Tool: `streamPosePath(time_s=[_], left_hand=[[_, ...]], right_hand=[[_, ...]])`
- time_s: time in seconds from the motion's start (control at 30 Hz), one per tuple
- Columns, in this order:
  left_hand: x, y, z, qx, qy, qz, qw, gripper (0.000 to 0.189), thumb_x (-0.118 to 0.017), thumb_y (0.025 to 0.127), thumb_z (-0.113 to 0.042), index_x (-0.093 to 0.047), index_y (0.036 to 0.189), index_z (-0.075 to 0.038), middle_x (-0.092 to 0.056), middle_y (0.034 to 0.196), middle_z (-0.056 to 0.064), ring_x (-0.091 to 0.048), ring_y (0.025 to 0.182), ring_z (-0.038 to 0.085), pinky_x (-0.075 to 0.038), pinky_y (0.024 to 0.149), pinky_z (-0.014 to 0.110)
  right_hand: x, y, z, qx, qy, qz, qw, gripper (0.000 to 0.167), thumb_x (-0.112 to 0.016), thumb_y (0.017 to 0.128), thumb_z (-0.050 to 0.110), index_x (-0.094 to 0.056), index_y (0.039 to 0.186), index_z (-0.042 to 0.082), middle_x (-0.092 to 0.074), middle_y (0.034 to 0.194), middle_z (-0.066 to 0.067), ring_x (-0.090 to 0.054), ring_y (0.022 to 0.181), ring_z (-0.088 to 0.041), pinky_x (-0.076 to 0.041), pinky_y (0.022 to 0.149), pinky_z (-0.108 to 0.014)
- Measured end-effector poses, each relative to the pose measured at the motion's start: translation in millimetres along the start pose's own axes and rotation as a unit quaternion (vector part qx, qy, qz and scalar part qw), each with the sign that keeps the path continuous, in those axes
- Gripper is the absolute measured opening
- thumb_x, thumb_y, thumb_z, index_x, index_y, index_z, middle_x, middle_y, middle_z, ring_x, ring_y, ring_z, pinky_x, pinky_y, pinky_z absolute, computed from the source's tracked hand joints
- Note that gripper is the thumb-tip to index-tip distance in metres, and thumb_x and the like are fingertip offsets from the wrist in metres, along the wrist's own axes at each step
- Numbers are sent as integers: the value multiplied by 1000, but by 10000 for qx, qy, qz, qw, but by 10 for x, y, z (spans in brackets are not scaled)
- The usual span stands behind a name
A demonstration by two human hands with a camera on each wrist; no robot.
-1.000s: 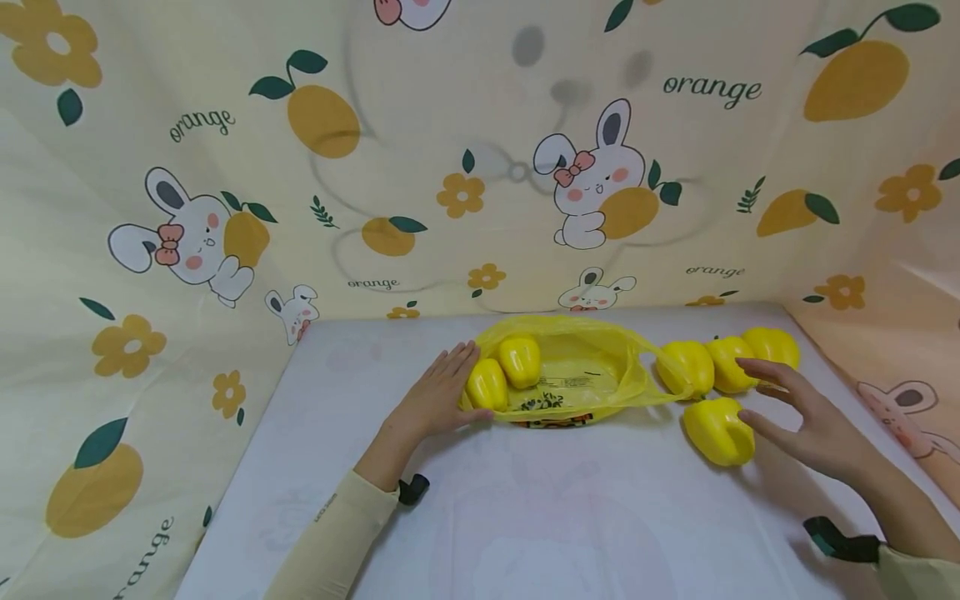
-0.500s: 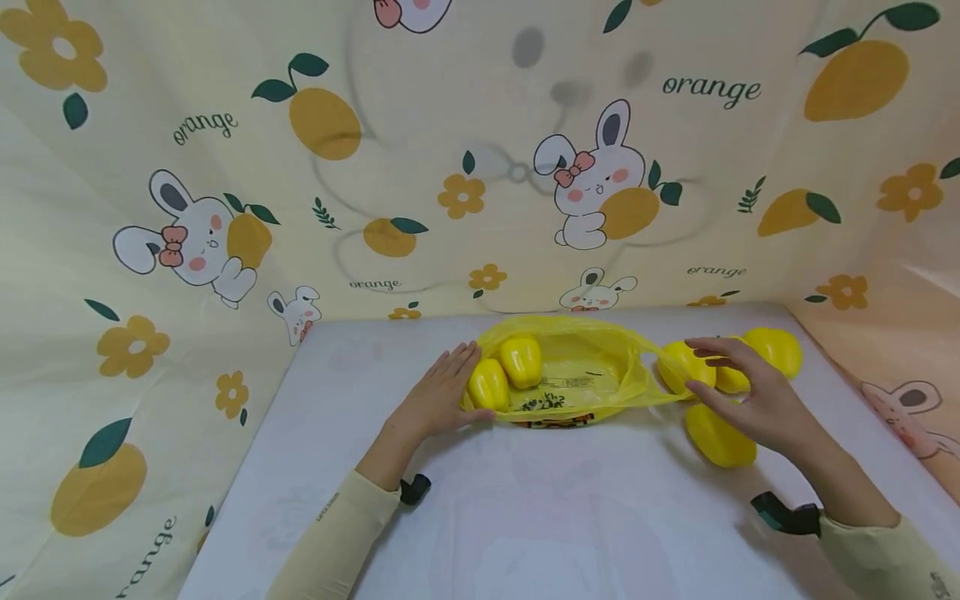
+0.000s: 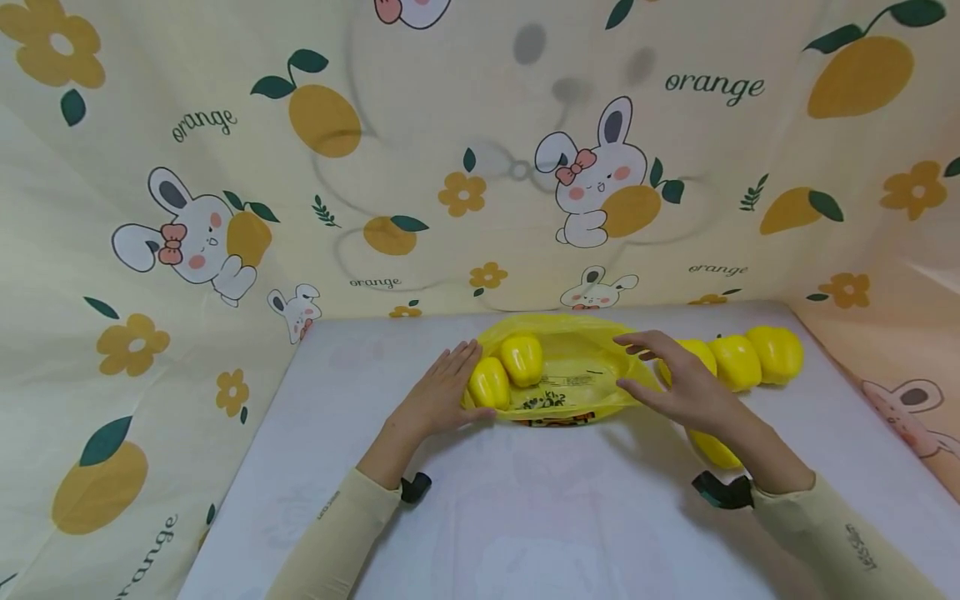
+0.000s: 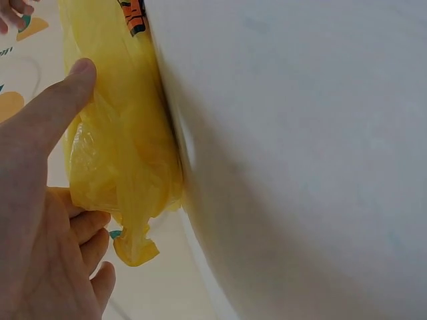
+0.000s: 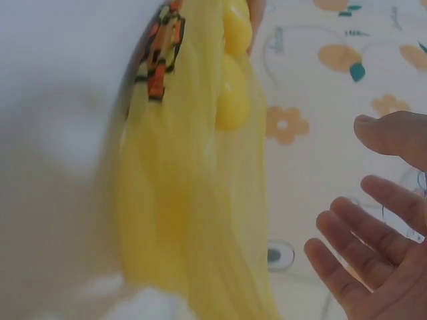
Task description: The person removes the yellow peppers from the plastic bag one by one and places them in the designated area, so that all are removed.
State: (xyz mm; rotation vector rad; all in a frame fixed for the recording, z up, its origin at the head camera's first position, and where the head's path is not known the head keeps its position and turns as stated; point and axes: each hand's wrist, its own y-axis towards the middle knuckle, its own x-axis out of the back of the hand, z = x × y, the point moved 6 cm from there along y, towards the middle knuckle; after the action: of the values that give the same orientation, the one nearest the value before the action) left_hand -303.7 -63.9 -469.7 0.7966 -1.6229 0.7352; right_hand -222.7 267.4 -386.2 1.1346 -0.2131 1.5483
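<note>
A yellow plastic bag (image 3: 592, 392) lies mouth-up on the white table, two yellow bell peppers (image 3: 521, 360) inside at its left end. My left hand (image 3: 435, 392) rests against the bag's left side, fingers straight and thumb along the near edge; the left wrist view shows the thumb on the plastic (image 4: 123, 140). Over the bag's right end hovers my right hand (image 3: 678, 383), fingers spread and holding nothing. In the right wrist view that hand (image 5: 380, 247) stands apart from the bag (image 5: 180, 200).
Several more yellow bell peppers (image 3: 738, 363) stand in a row right of the bag. One nearer pepper (image 3: 716, 450) is partly hidden under my right forearm. A patterned cloth (image 3: 420, 167) with rabbits and oranges hangs behind the white table (image 3: 540, 517).
My right hand has moved left from beside the loose peppers to above the bag's right end, with nothing in it. The left hand and the peppers have stayed in place.
</note>
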Motion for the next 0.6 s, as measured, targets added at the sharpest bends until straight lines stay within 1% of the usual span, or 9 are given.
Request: streamPosePath(time_s=[0.07, 0.13, 0.17, 0.23, 0.4, 0.5, 0.6], left_hand=[[0, 0, -1, -8, -1, 13, 10000, 116, -65, 95, -74, -9, 174, -11, -5, 182, 4, -3, 167, 20, 0, 135, 38], [3, -2, -3, -40, -18, -12, 10000, 115, -66, 95, -73, -10, 174, -10, -7, 181, 5, -4, 167, 21, -1, 136, 39], [4, -2, -4, -44, -26, -5, 10000, 115, -66, 95, -73, -10, 174, -10, -7, 181, 5, -4, 167, 21, -1, 136, 39], [10, -3, -9, -71, -59, -28, 10000, 114, -66, 95, -72, -12, 173, -9, -9, 181, 6, -5, 167, 22, -3, 136, 40], [16, -7, -22, -77, -116, -29, 9999, 113, -68, 96, -69, -13, 173, -8, -10, 181, 7, -7, 167, 23, -4, 136, 41], [19, -9, -30, -60, -111, -13, 9999, 113, -69, 96, -69, -13, 173, -8, -10, 181, 7, -7, 167, 23, -4, 136, 41], [23, -12, -38, -55, -111, 0, 9999, 113, -69, 96, -68, -13, 173, -8, -10, 181, 7, -7, 167, 23, -4, 136, 40]], right_hand=[[-62, 58, 22, 3, -7, 70, 10000, 61, -86, 91, 9, -60, 146, 6, -64, 140, -9, -63, 119, -27, -55, 103, -33], [-122, 122, 43, -9, 102, 161, 9998, 60, -86, 92, 10, -60, 146, 6, -64, 141, -10, -63, 120, -28, -56, 102, -49], [-153, 155, 49, -22, 165, 211, 9996, 60, -86, 92, 11, -60, 146, 6, -64, 142, -11, -63, 121, -29, -56, 101, -55], [-216, 211, 56, -75, 264, 309, 9991, 59, -86, 93, 13, -59, 146, 6, -63, 143, -12, -63, 122, -31, -55, 102, -59], [-374, 330, 77, -145, 427, 586, 9973, 63, -86, 93, 13, -57, 147, 1, -61, 146, -17, -61, 126, -40, -54, 106, -61], [-457, 383, 82, -201, 393, 742, 9963, 64, -86, 93, 15, -55, 148, 2, -59, 148, -18, -60, 127, -41, -54, 107, -61], [-537, 429, 77, -274, 328, 876, 9952, 65, -85, 94, 18, -55, 150, 3, -58, 150, -17, -60, 128, -40, -54, 108, -60]])
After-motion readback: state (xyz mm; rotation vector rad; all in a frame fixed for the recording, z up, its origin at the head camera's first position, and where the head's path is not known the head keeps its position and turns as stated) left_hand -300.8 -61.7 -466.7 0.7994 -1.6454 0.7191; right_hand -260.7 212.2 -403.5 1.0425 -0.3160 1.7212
